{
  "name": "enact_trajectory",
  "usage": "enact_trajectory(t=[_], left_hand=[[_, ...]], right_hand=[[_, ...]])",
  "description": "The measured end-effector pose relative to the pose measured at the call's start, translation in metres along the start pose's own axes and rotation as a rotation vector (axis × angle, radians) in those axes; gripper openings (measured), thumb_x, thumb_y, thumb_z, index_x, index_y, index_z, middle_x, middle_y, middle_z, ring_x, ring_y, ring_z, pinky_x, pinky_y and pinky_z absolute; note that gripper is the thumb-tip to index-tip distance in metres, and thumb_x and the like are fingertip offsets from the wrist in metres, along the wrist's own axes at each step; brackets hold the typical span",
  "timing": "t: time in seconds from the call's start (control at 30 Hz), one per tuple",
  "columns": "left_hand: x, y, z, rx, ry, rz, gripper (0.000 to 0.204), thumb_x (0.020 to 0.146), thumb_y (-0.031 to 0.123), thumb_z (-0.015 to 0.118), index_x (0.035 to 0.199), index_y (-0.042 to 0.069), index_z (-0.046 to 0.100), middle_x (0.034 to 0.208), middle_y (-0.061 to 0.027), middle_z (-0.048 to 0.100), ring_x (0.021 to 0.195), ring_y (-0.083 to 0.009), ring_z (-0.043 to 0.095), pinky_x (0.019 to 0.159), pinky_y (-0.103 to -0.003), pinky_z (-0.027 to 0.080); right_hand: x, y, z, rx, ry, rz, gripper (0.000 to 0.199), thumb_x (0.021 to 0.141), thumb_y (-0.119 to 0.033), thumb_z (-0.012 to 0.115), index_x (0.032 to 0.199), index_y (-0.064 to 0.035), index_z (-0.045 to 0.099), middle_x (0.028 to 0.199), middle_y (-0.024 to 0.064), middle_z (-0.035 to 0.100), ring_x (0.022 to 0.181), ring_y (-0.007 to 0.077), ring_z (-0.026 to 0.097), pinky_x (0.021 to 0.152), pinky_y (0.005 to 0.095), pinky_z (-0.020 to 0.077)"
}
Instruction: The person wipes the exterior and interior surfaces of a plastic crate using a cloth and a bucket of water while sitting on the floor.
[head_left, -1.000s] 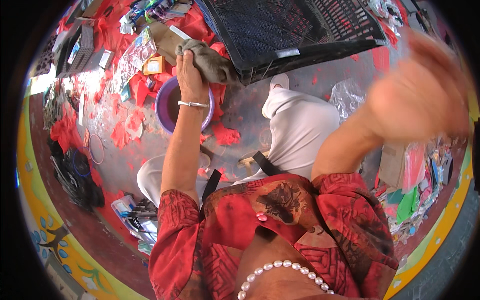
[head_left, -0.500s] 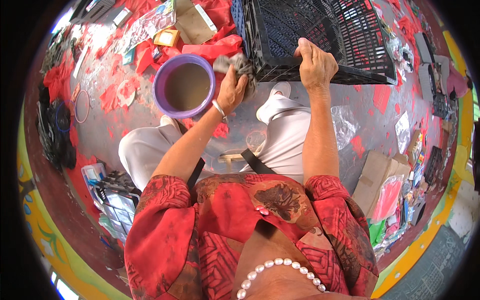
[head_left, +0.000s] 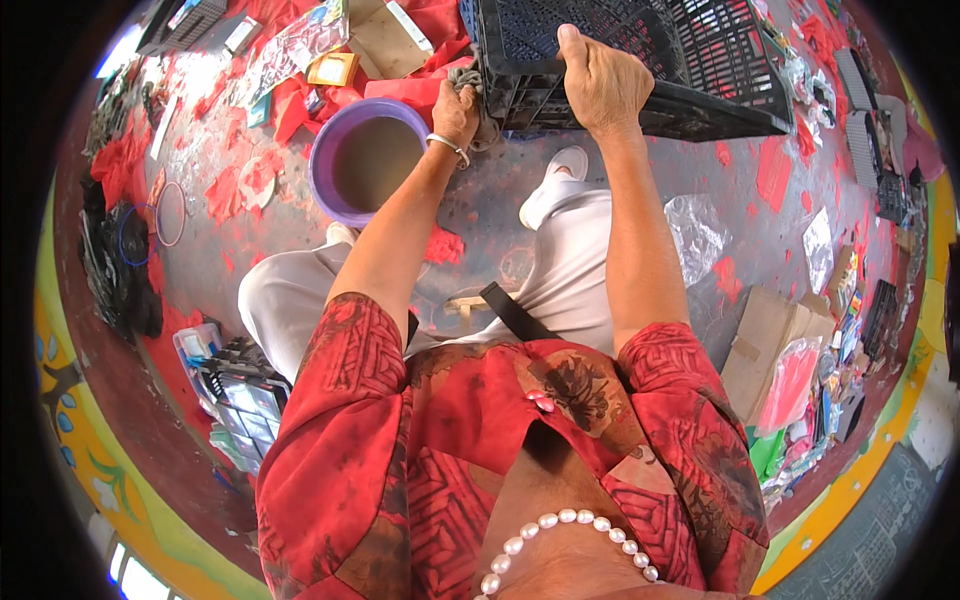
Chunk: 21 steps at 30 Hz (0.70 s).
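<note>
1. I took the black plastic crate (head_left: 640, 50) as my landmark. It sat on the floor (head_left: 560, 190) ahead of my knees, its latticed walls tilted toward me.
2. My right hand (head_left: 600, 80) lay over the crate's near rim, fingers curled down over the edge and clamped on it, thumb pointing up the wall.
3. My left hand (head_left: 457, 108) was at the crate's near left corner, its fingers closed tight on a grey rag (head_left: 480, 90) that was pressed against the plastic there. A silver bangle (head_left: 447, 147) sat on that wrist.
4. Just left of the crate, almost touching my left hand, stood a purple bucket (head_left: 365, 160) holding murky brown water.
5. I judged the step in hand to be wiping the crate's corner with the wet rag while the other hand steadied it.
6. The next move, as I read it, would call for keeping the right-hand hold firm so the crate did not slide, and working the rag along the rim or dipping it into the bucket.
7. Right of the crate lay torn red paper scraps (head_left: 775, 170) and crumpled clear plastic (head_left: 695, 235); further right, flattened cardboard (head_left: 760, 350).
8. Beyond the bucket, left of the crate, more red scraps and a brown card piece (head_left: 385, 35) littered the floor.
</note>
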<state>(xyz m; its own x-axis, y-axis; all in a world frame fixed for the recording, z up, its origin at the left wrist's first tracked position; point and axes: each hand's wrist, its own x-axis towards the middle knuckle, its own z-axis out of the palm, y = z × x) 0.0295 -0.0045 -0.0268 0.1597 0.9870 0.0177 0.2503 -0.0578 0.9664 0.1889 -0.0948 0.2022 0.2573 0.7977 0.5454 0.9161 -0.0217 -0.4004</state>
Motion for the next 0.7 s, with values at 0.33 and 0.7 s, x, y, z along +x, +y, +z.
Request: enact_trajectory(t=[0.33, 0.7], left_hand=[[-0.081, 0.075, -0.069, -0.404, -0.227, -0.146, 0.019, 0.083, 0.011, 0.049, 0.101, 0.007, 0.053, 0.088, -0.0052, 0.058, 0.078, -0.0187, 0.06, 0.069, -0.031, 0.05], [-0.191, 0.442, -0.164, -0.678, -0.249, -0.156, 0.038, 0.086, 0.007, 0.05, 0.122, 0.006, 0.039, 0.114, -0.0093, 0.05, 0.101, -0.0197, 0.053, 0.086, -0.031, 0.047]], right_hand=[[0.012, 0.009, -0.046, 0.451, 0.28, -0.094, 0.021, 0.084, -0.026, 0.052, 0.09, -0.0084, 0.062, 0.088, 0.0082, 0.063, 0.083, 0.0278, 0.058, 0.071, 0.0361, 0.0436], [-0.056, -0.209, -0.214, 0.709, -0.096, -0.121, 0.088, 0.059, -0.014, 0.077, 0.135, -0.0099, 0.032, 0.134, 0.0235, 0.031, 0.124, 0.0413, 0.03, 0.101, 0.0434, 0.0304]])
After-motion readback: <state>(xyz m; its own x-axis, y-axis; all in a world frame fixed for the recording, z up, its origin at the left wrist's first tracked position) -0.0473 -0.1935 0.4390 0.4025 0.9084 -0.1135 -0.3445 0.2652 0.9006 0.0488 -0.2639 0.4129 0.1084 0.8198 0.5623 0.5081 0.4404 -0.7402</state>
